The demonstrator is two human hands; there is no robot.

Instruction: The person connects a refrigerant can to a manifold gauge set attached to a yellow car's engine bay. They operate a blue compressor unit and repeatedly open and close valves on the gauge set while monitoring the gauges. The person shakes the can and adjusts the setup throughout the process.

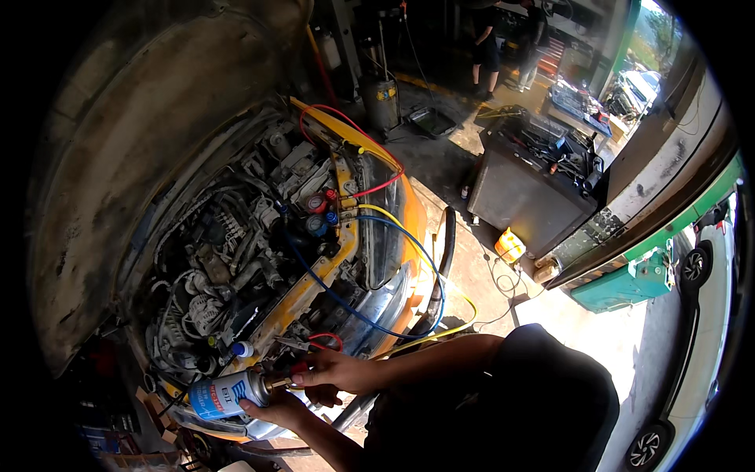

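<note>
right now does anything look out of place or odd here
Mainly the thin dark cord near the yellow object: it lies in loose, uncoiled loops on the sunlit floor, which looks untidy.

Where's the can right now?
In the head view's lower left, the can is in the left hand, near the front of the yellow car.

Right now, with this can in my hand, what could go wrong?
Your bare right hand is at the brass fitting on the refrigerant can; a loose joint might leak onto your skin. The can lies tilted in your left hand and might slip. The yellow hose loops beside your right forearm and could snag.
</note>
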